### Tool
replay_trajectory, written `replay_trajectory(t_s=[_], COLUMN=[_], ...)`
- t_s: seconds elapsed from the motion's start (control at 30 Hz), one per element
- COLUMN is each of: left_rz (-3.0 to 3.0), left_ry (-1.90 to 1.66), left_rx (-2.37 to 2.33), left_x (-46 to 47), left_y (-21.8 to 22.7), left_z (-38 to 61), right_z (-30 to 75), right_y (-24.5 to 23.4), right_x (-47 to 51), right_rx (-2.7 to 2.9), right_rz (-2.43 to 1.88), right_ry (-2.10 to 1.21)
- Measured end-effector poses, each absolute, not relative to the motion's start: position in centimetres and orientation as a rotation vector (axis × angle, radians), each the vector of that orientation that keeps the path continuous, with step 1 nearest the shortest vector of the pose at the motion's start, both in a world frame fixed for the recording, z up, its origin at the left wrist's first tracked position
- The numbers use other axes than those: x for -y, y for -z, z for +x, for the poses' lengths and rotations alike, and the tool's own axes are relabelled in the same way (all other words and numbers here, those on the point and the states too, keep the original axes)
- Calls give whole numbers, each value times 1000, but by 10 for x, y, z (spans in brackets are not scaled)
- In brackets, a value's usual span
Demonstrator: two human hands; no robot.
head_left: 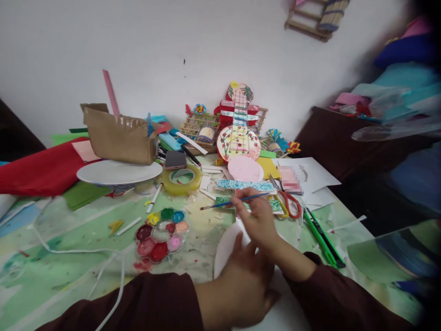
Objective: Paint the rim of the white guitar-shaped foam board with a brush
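Note:
My right hand (260,220) pinches a paintbrush (253,196) with a blue handle, its bristles pointing left. Below it, my left hand (241,285) lies over a white disc (222,250) with its fingers apart; part of the disc is hidden by both hands. Just beyond the brush are card strips painted blue (244,185) and green (223,202). To the left stands a flower-shaped paint palette (161,234) with wells of red, pink, yellow, green and blue.
Scissors (292,204) and a green cutter knife (322,239) lie at right. Behind the palette are a tape roll (181,180), a white plate (119,172) and a cardboard box (119,133). A painted paper guitar (239,133) leans against the wall. A white cord (122,271) crosses the left side.

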State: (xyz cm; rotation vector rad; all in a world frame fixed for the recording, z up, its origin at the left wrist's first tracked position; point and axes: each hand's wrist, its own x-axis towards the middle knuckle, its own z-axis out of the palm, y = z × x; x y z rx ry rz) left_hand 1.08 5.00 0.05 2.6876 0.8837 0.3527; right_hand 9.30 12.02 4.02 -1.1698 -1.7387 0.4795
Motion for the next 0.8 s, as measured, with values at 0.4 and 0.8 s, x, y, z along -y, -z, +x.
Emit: replay_trajectory(t_s=[0.4, 0.8], left_rz=[2725, 2708], left_ry=[-256, -164], left_rx=[-843, -844], left_x=[-52, -53], left_y=[20, 17], left_z=[12, 14], right_z=[186, 174], right_y=[11, 12], right_x=[-104, -99], right_rx=[1293, 1440], right_rz=[-1488, -1475], right_ry=[-304, -330])
